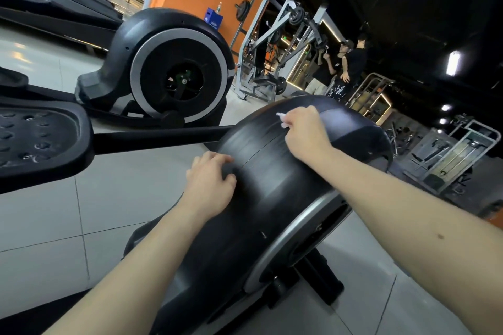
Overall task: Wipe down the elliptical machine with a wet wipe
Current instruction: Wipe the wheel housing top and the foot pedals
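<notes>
The right hand (304,133) pinched a small white wet wipe (283,119) against the far top of the rounded black plastic flywheel housing (272,179); the left hand (211,179), fingers spread, braced its near-left edge. The bunched wipe could slip free.

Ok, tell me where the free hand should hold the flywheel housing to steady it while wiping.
Probably the housing's near left shoulder, from above, where the left hand lies: the top curves broad and smooth, so a flat draped palm suits it. That leaves the crown to the right hand with the wet wipe.
</notes>
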Action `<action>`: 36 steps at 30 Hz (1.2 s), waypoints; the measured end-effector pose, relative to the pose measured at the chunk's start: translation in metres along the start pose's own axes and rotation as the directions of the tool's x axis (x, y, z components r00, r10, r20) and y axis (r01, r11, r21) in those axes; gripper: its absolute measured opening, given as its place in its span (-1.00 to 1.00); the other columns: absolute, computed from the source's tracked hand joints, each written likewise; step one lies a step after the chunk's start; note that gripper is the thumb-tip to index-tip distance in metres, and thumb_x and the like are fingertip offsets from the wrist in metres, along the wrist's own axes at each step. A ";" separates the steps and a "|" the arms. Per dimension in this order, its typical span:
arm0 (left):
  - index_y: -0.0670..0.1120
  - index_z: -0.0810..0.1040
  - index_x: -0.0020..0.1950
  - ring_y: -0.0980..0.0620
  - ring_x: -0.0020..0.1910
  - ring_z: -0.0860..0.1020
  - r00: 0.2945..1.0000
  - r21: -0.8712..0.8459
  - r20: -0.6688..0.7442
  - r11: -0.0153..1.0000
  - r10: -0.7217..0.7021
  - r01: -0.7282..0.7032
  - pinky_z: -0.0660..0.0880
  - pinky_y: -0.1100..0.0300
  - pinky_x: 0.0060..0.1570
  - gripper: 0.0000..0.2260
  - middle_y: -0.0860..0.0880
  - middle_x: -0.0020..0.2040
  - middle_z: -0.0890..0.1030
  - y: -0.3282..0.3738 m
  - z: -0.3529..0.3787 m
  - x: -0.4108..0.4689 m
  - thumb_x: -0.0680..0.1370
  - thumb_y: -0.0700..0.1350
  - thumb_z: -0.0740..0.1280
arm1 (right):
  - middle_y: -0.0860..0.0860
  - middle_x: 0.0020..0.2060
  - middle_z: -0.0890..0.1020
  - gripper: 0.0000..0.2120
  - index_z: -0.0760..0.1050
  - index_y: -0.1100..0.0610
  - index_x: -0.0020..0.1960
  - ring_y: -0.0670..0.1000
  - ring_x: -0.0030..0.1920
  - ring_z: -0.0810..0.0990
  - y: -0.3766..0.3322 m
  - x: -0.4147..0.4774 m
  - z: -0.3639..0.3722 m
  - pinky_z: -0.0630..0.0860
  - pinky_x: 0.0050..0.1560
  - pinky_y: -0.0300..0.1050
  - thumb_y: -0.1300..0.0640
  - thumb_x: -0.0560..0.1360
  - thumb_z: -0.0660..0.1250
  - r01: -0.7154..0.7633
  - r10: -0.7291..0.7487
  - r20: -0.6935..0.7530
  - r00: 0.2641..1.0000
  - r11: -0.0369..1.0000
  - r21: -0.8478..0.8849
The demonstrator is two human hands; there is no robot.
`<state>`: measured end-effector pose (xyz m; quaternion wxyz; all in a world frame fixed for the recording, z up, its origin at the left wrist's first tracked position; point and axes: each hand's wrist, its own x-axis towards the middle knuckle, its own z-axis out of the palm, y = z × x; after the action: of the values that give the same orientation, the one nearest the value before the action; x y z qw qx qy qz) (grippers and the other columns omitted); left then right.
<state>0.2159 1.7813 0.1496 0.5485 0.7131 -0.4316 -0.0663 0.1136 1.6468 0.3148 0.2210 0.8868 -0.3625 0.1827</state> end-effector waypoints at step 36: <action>0.00 0.54 0.34 -0.09 0.33 0.38 0.981 0.037 -0.035 0.980 -0.193 0.194 0.30 -0.02 0.36 -0.67 -0.02 0.33 0.50 -0.055 -0.017 0.011 0.58 -0.14 0.27 | 0.04 -0.18 0.48 -0.80 0.62 0.09 0.02 0.12 0.08 0.52 -0.007 0.055 0.020 0.34 0.08 -0.10 0.16 0.63 0.21 0.027 -0.045 -0.043 0.998 0.939 -0.343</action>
<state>0.2620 1.7876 0.1140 0.5316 0.7635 -0.3531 -0.0995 0.1592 1.6100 0.3234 0.3841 0.8365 -0.3667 0.1351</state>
